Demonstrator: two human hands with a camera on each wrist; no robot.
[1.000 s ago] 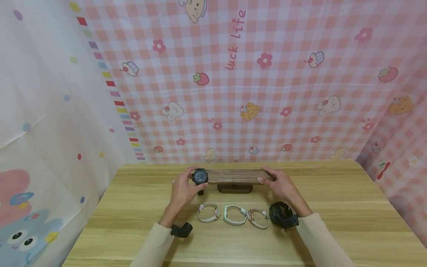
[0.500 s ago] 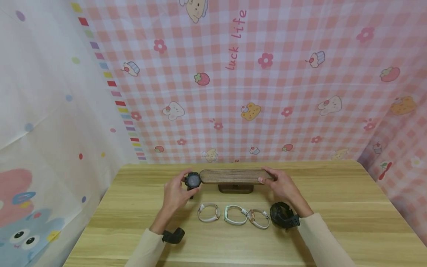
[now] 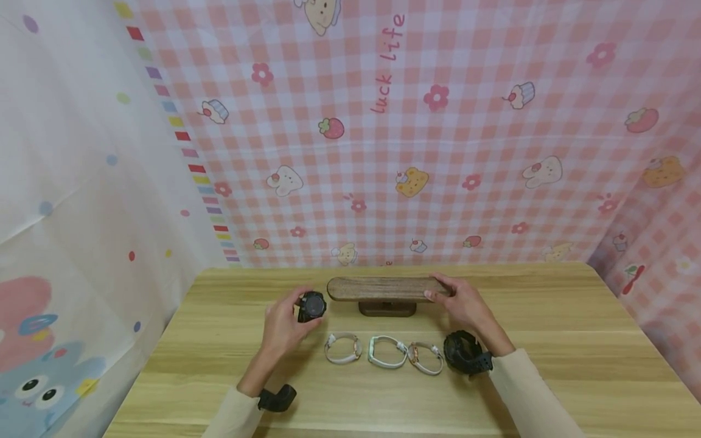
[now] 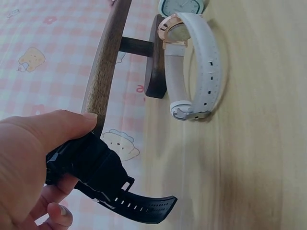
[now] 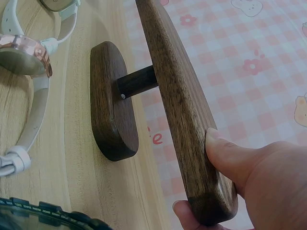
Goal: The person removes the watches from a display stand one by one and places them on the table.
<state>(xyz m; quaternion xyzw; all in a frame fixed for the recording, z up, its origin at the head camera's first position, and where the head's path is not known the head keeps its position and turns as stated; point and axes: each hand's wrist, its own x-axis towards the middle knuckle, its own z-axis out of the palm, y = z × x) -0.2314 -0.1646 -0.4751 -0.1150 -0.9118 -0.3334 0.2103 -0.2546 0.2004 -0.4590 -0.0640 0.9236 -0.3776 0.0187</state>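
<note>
My left hand pinches a black sports watch between thumb and fingers, just off the left end of a dark wooden display bar. In the left wrist view the watch's black strap hangs free, and the thumb overlaps the bar's end. My right hand grips the bar's right end, thumb on the near face and a fingertip below it in the right wrist view. A short post joins the bar to a rounded wooden base on the table. Most of the held watch's dial is hidden in the left wrist view.
In front of the stand lie a white-strapped watch, a mint-green watch and a rose-gold watch with a white strap. Another black watch lies beside the right forearm. Behind the wooden table hangs a pink checked cloth.
My left hand has drawn the black watch leftward off the bar's end, then lowered it slightly toward me. The right hand keeps its grip on the bar; the stand stays put.
</note>
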